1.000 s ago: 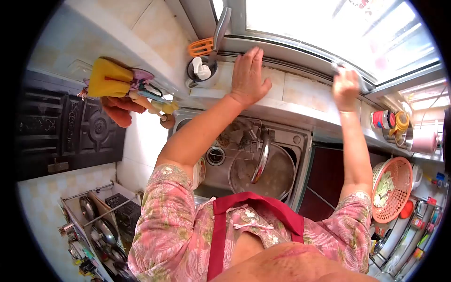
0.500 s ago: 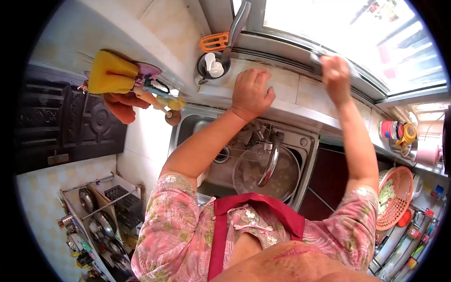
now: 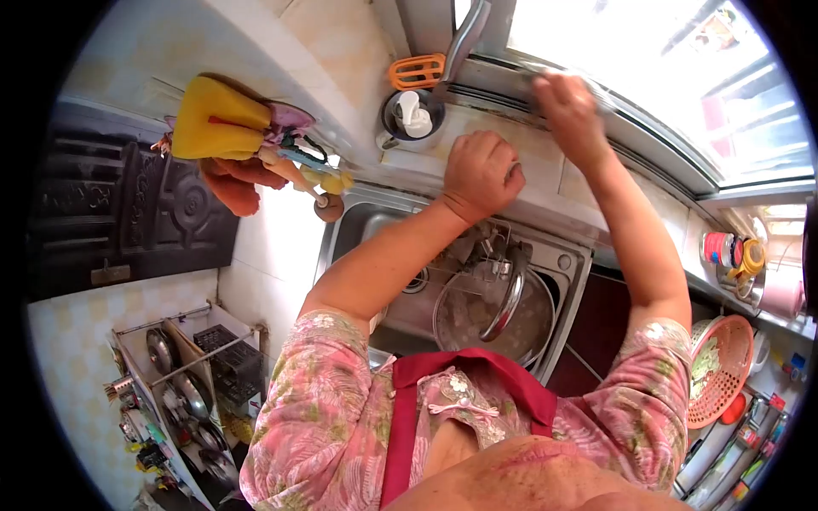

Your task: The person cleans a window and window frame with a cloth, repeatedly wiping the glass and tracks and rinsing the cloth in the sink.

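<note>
My right hand [image 3: 569, 111] is closed on a greyish cloth [image 3: 588, 89], blurred by motion, at the lower track of the window [image 3: 648, 128]. My left hand [image 3: 483, 173] has its fingers curled in and rests at the edge of the tiled sill [image 3: 538, 157]; nothing shows in it. To its left, on the sill, a dark cup [image 3: 400, 136] holds a white bottle-like item [image 3: 415, 115]. An orange slotted turner [image 3: 416, 71] and a grey-handled knife [image 3: 467, 38] stand behind the cup.
Below my arms is a steel sink [image 3: 388, 319] with a curved faucet [image 3: 509, 298] over a round pan [image 3: 464, 311]. Yellow and orange cloths [image 3: 217, 119] hang at the left. Jars [image 3: 722, 249] and a pink basket [image 3: 734, 366] are at the right, a pot-lid rack [image 3: 162, 387] lower left.
My right hand has moved left along the window track with the cloth. The fingers of my left hand, stretched out before, have curled in. The view has shifted slightly.
</note>
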Available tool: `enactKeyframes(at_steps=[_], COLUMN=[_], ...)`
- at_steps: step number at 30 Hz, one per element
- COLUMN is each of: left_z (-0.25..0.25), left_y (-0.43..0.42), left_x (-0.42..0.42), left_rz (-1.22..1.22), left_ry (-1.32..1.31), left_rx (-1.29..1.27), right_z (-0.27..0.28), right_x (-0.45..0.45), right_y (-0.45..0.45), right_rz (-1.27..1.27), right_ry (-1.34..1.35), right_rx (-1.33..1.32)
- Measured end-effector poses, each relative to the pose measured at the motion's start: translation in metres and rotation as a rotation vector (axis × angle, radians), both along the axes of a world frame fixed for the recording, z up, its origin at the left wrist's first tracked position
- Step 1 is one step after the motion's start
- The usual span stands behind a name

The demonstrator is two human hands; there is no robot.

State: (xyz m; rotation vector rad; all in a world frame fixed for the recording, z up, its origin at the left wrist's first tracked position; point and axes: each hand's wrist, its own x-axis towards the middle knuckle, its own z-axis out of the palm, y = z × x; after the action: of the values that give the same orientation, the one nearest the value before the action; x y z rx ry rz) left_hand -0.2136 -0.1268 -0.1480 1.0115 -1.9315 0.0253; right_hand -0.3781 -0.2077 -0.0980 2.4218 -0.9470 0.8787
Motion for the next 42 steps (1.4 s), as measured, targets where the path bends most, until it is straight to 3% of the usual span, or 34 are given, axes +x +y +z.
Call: enactKeyframes(at_steps=[3,7,11,14,19,24,25,28,33,34,36,37,38,42], left_z=[0.003,0.003,0.002,0.002,-0.001,-0.003,-0.003,-0.003,-0.004,-0.003,-0.012,-0.011,-0.004,-0.001], left_y=[0.002,0.004,0.003,0.003,0.003,0.002,0.001,0.002,0.010,0.004,0.003,0.001,0.005,0.010], left_x=[0.002,0.001,0.000,0.001,-0.001,0.002,0.002,0.003,0.009,-0.002,-0.003,-0.003,-0.002,-0.006], left_rz=[-0.008,0.015,0.005,0.002,0.024,0.002,-0.009,-0.009,0.017,-0.021,-0.016,0.004,-0.019,-0.021], left_ry=[0.016,-0.004,-0.014,-0.031,-0.042,-0.047,-0.040,-0.043,-0.095,-0.089,-0.075,-0.087,-0.071,-0.047], left_rx=[0.018,-0.020,-0.075,-0.086,-0.109,-0.071,-0.065,-0.051,-0.029,-0.051,-0.049,-0.072,-0.060,0.002], right_z=[-0.005,-0.014,-0.017,-0.035,-0.026,-0.021,-0.027,-0.032,-0.030,-0.056,-0.060,-0.070,-0.046,-0.036], right_x=[-0.001,0.064,0.064,0.022,0.037,0.076,0.071,0.029,0.022,0.030,0.065,0.075,0.065,-0.017], right_y=[0.001,-0.022,-0.035,-0.025,-0.018,-0.022,-0.025,0.003,0.013,-0.010,-0.025,-0.034,-0.010,0.029], right_rz=[-0.027,0.052,0.284,0.151,0.070,0.218,0.208,-0.028,-0.094,0.053,0.049,0.052,0.110,-0.185], right_ry=[0.081,0.051,0.057,0.327,0.201,0.124,0.253,0.313,0.511,0.451,0.139,0.079,0.282,0.300], right_rx=[-0.043,-0.037,-0.119,-0.115,-0.261,-0.145,-0.093,-0.235,0.019,-0.390,0.557,0.483,-0.001,0.010])
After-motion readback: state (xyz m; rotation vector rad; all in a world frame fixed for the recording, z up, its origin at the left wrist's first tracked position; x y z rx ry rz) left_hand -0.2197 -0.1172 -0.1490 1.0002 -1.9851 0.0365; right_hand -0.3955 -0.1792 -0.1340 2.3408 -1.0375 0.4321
